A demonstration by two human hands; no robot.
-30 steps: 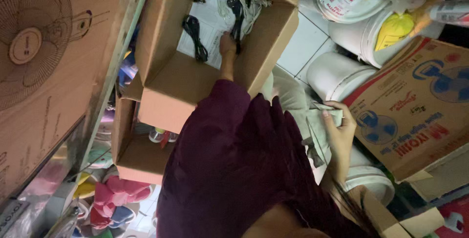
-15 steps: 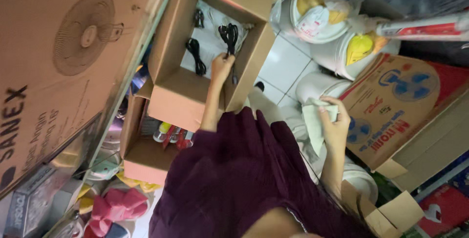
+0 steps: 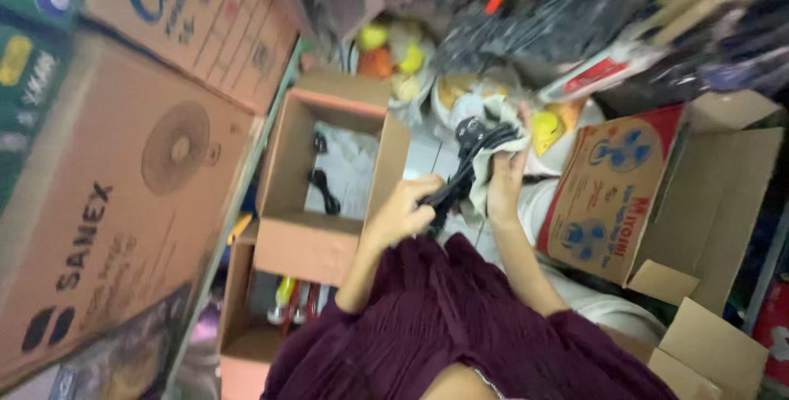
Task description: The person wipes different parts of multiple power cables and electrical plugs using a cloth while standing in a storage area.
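Amid stacked cartons in a crowded storeroom, a person in a maroon garment (image 3: 460,318) holds a bundled black power cord (image 3: 464,172) above the lap. The left hand (image 3: 404,209) is curled tight around the cord's lower end; the right hand (image 3: 503,180) presses a pale cloth (image 3: 503,145) around its upper part, near the plug. Just left of the hands, an open cardboard box (image 3: 325,244) holds two more black cords (image 3: 322,186) on white paper.
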